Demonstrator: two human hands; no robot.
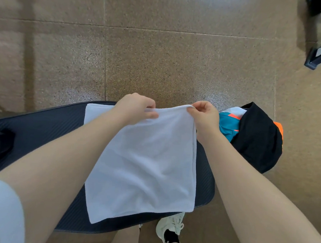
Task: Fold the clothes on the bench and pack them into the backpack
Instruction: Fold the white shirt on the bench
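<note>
Two hands, left hand (pixel 136 108) and right hand (pixel 205 115), pinched white towel (pixel 143 163) top edge, frame centre, over bench (pixel 41 124); no legible writing.

Speckled brown tiled floor (pixel 160 55)

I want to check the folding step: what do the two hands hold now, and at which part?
Both hold the white towel along its far edge: the left hand grips near the middle of that edge, the right hand pinches its far right corner.
</note>
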